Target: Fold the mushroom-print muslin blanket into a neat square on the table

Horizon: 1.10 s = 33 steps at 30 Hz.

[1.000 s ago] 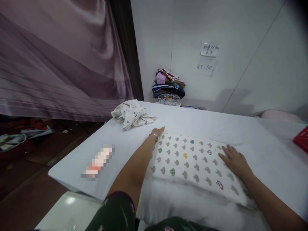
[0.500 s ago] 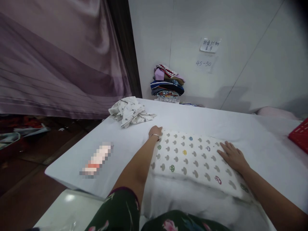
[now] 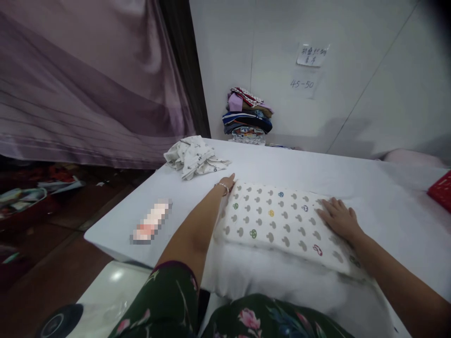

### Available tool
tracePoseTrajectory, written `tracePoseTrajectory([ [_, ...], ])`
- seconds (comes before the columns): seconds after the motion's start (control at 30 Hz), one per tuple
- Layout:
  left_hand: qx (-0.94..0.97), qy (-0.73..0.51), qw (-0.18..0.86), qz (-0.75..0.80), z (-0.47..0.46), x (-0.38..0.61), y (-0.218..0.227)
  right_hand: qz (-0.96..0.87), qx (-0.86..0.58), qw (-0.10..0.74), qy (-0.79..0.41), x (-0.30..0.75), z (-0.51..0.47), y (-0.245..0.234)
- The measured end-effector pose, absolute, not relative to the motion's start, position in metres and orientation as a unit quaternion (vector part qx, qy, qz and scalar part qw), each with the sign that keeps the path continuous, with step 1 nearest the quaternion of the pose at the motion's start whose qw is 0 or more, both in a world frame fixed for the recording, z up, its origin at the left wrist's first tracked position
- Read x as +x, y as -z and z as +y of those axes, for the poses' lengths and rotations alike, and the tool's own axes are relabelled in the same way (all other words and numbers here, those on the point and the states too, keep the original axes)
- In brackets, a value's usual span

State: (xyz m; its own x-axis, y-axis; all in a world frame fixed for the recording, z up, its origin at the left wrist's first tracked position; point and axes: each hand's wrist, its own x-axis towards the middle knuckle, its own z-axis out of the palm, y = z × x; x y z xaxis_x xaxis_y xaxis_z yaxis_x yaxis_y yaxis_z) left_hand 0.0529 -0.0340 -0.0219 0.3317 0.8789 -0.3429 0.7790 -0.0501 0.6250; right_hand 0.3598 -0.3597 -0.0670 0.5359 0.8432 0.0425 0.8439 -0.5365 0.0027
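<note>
A white cloth printed with grey and a few coloured mushrooms (image 3: 259, 213) lies folded in a flat rectangle on the white table (image 3: 303, 166). Beside its far left corner is my left hand (image 3: 227, 182), wearing a bracelet, fingers stretched forward and partly hidden by the angle. Palm down, my right hand (image 3: 340, 218) rests on the cloth's right side with the fingers spread. Plain white fabric (image 3: 282, 267) hangs below the cloth's near edge, toward my lap.
A crumpled patterned white cloth (image 3: 197, 157) lies at the table's far left. Nearer sits a blurred-out oblong item (image 3: 151, 223). Folded fabrics (image 3: 248, 115) are stacked by the wall, a red object (image 3: 440, 192) is at right, and a pale stool-like surface (image 3: 112, 286) stands lower left.
The view has tilted slightly down. My left hand has slid a little outward from the cloth's far left corner. My right hand stays on the cloth.
</note>
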Motion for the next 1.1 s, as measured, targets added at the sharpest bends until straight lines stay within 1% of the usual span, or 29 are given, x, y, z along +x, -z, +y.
tracePoseTrajectory([
  [0.1, 0.716, -0.052, 0.411, 0.561, -0.041, 0.036, 0.018, -0.507, -0.861, 0.033, 0.034, 0.327, -0.360, 0.067],
  [0.23, 0.723, -0.042, 0.419, 0.548, -0.047, 0.021, 0.018, -0.566, -0.822, 0.061, 0.012, 0.285, -0.368, 0.075],
  [0.33, 0.732, -0.046, 0.400, 0.550, -0.049, 0.022, 0.022, -0.587, -0.807, 0.060, 0.029, 0.272, -0.373, 0.081],
  [0.47, 0.735, -0.065, 0.346, 0.579, -0.052, 0.034, 0.029, -0.596, -0.799, 0.059, 0.061, 0.271, -0.373, 0.084],
  [0.6, 0.734, -0.084, 0.331, 0.586, -0.056, 0.038, 0.032, -0.595, -0.800, 0.059, 0.051, 0.273, -0.372, 0.082],
  [0.7, 0.732, -0.101, 0.353, 0.574, -0.060, 0.029, 0.029, -0.582, -0.810, 0.067, 0.016, 0.273, -0.372, 0.077],
  [0.83, 0.712, -0.125, 0.403, 0.561, -0.075, 0.001, 0.024, -0.566, -0.817, 0.101, -0.036, 0.260, -0.374, 0.067],
  [0.97, 0.697, -0.141, 0.438, 0.550, -0.105, -0.040, 0.026, -0.625, -0.768, 0.122, -0.071, 0.226, -0.379, 0.056],
  [1.1, 0.686, -0.167, 0.463, 0.535, -0.144, -0.080, 0.035, -0.681, -0.716, 0.124, -0.093, 0.198, -0.378, 0.048],
])
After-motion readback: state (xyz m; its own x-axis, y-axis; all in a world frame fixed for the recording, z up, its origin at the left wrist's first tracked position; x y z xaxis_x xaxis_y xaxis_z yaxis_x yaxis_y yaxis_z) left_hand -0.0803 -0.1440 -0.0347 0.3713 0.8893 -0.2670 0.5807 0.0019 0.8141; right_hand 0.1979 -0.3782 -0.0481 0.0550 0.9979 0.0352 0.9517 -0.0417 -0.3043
